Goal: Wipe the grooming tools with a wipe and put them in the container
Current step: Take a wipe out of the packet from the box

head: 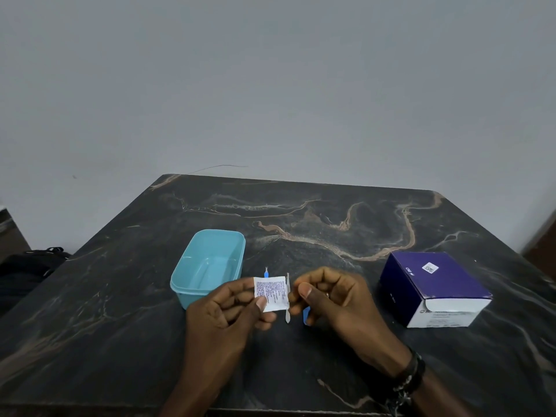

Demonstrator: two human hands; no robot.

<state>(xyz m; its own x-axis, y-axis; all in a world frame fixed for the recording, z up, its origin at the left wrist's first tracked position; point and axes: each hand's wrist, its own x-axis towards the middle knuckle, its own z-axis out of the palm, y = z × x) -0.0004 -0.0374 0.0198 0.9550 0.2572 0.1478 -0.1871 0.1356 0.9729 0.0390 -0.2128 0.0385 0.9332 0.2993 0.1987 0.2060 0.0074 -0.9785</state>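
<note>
On the far left edge of my view, a dark bag (28,263) sits below the level of the black marbled table (301,212). Next on the table I log a light blue container (207,263), open-topped, nothing visible inside. Just right of it, my left hand (228,308) pinches the left edge of a small white wipe sachet (270,293) with printed text, held above the table. A tool with a blue handle (266,272) shows only its tip above the sachet. A slim silver tool (287,296) lies on the table just behind the sachet's right edge. My right hand (334,299), fingers curled, pinches the sachet's right edge; a blue piece (306,316) shows beneath it, and I cannot tell what it is. Dark beaded bracelets (409,377) circle that wrist. Well apart to the right stands a purple and white box (433,287).
</note>
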